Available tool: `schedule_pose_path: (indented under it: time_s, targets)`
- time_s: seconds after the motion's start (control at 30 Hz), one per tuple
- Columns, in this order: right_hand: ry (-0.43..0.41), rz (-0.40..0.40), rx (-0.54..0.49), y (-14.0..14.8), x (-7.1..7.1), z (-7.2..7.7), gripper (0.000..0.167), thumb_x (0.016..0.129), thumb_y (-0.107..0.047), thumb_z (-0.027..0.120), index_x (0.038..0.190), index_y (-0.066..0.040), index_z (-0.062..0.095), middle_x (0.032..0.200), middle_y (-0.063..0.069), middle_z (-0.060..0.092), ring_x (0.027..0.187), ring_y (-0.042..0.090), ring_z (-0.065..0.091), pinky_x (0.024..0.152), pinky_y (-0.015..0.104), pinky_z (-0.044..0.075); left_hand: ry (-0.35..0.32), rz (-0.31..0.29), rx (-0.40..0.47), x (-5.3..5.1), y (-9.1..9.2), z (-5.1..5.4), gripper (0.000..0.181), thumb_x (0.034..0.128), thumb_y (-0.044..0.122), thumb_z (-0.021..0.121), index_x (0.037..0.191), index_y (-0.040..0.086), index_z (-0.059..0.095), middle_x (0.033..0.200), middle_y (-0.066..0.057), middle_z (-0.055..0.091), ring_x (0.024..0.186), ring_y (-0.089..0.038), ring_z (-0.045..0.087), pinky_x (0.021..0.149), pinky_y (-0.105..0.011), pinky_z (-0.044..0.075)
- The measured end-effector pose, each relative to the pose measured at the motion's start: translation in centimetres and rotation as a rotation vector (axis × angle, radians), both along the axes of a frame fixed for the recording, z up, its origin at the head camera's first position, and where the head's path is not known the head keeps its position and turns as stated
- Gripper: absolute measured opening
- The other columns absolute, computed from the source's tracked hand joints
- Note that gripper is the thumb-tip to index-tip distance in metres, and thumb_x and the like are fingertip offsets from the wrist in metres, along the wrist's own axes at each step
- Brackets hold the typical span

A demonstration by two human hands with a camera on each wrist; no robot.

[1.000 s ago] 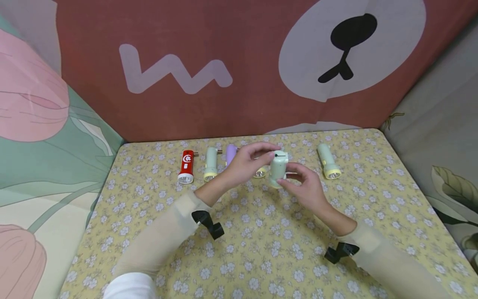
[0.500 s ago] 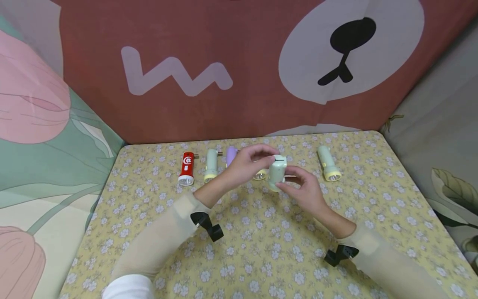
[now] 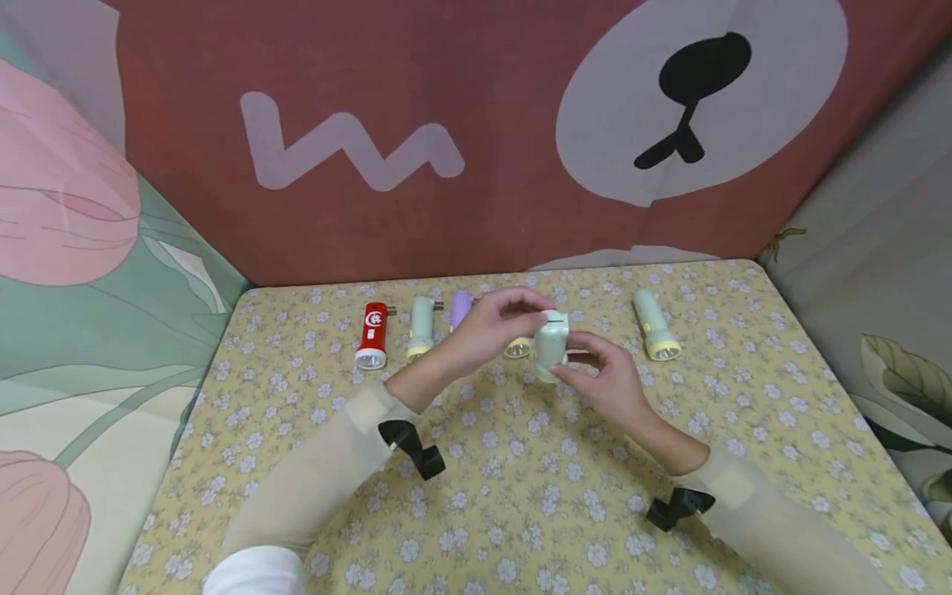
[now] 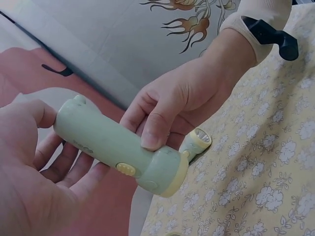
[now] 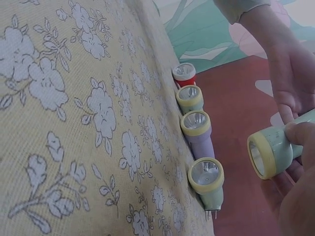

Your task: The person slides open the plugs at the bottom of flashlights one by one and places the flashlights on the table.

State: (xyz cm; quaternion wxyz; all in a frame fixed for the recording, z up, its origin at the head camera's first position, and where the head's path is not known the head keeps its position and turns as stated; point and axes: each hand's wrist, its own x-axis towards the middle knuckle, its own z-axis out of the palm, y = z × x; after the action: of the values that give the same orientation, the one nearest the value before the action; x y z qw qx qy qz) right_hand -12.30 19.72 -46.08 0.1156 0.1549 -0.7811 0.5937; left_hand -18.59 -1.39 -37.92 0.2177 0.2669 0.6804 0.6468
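Note:
A pale green flashlight (image 3: pixel 550 345) with a yellow rim is held above the table between both hands. My left hand (image 3: pixel 491 326) holds its tail end, thumb on one side and fingers on the other, as the left wrist view shows. My right hand (image 3: pixel 613 376) pinches the flashlight near its head, thumb on the near side. In the left wrist view a ridged yellow switch (image 4: pixel 126 169) shows on the barrel. The lens (image 5: pixel 257 157) is visible in the right wrist view and looks unlit.
Behind the hands lie a red flashlight (image 3: pixel 372 335), a green one (image 3: pixel 421 324), a purple one (image 3: pixel 460 308) and a yellow-rimmed green one (image 5: pixel 211 191) with metal prongs. Another green flashlight (image 3: pixel 654 325) lies at the right. A flowered cloth (image 3: pixel 521 504) covers the table; printed fabric walls surround it.
Both hands have lowered the held flashlight slightly, and its tail end has shifted a little to the left. The grip looks the same. The flashlights on the table have not moved.

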Motion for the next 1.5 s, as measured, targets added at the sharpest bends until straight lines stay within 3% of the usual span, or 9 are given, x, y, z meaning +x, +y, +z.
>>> schedule_pose_path:
  time_s: [0.23, 0.5, 0.63, 0.97, 1.13, 1.37, 1.5]
  targets:
    - [0.011, -0.006, 0.006, -0.31, -0.17, -0.11, 0.038, 0.083, 0.009, 0.079, 0.12, 0.005, 0.069, 0.121, 0.019, 0.069, 0.105, 0.005, 0.065, 0.092, 0.027, 0.057, -0.076, 0.02, 0.02, -0.05, -0.03, 0.37, 0.019, 0.102, 0.007, 0.06, 0.116, -0.003, 0.067, 0.116, -0.014, 0.067, 0.106, -0.022, 0.066, 0.095, -0.036, 0.056]
    - [-0.03, -0.019, 0.03, -0.33, -0.12, -0.17, 0.038, 0.083, 0.005, 0.081, 0.12, 0.004, 0.07, 0.12, 0.018, 0.07, 0.1, 0.004, 0.066, 0.089, 0.043, 0.059, -0.14, 0.034, 0.001, -0.1, -0.07, 0.46, 0.017, 0.1004, 0.006, 0.06, 0.112, -0.004, 0.067, 0.115, -0.012, 0.066, 0.107, -0.023, 0.065, 0.096, -0.035, 0.056]
    - [-0.032, -0.014, 0.04, -0.24, -0.12, -0.26, 0.039, 0.083, 0.005, 0.081, 0.12, 0.005, 0.07, 0.119, 0.018, 0.071, 0.099, 0.003, 0.066, 0.089, 0.043, 0.059, -0.166, 0.054, -0.012, -0.12, 0.0, 0.38, 0.017, 0.1003, 0.005, 0.06, 0.112, -0.004, 0.066, 0.115, -0.012, 0.065, 0.108, -0.023, 0.065, 0.096, -0.034, 0.056]
    - [-0.04, -0.012, 0.041, -0.05, -0.13, -0.24, 0.038, 0.084, 0.004, 0.081, 0.121, 0.005, 0.07, 0.12, 0.019, 0.071, 0.099, 0.004, 0.067, 0.089, 0.048, 0.058, -0.18, 0.067, -0.024, -0.11, 0.36, 0.36, 0.012, 0.0993, 0.005, 0.061, 0.108, -0.002, 0.066, 0.118, -0.012, 0.065, 0.109, -0.023, 0.064, 0.097, -0.035, 0.056]
    - [-0.049, -0.01, 0.046, -0.03, -0.08, -0.26, 0.038, 0.084, 0.004, 0.081, 0.12, 0.005, 0.07, 0.119, 0.019, 0.071, 0.099, 0.003, 0.067, 0.09, 0.044, 0.059, -0.182, 0.084, -0.054, 0.01, 0.51, 0.38, 0.011, 0.0985, 0.007, 0.062, 0.107, 0.0, 0.066, 0.115, -0.01, 0.065, 0.106, -0.021, 0.063, 0.101, -0.047, 0.053]
    - [-0.052, -0.003, 0.045, -0.03, -0.13, -0.3, 0.038, 0.085, 0.003, 0.081, 0.121, 0.005, 0.07, 0.12, 0.019, 0.071, 0.1, 0.003, 0.067, 0.09, 0.047, 0.059, -0.175, 0.086, -0.071, 0.02, 0.54, 0.47, 0.009, 0.099, 0.009, 0.063, 0.104, 0.002, 0.066, 0.11, -0.007, 0.065, 0.102, -0.02, 0.063, 0.093, -0.039, 0.055]
    - [-0.063, 0.002, 0.044, -0.05, -0.07, -0.24, 0.037, 0.085, 0.002, 0.08, 0.121, 0.004, 0.07, 0.12, 0.018, 0.071, 0.1, 0.003, 0.067, 0.09, 0.051, 0.058, -0.166, 0.086, -0.081, 0.07, 0.55, 0.64, 0.007, 0.0987, 0.009, 0.064, 0.102, 0.003, 0.065, 0.111, -0.007, 0.065, 0.101, -0.018, 0.062, 0.092, -0.04, 0.055]
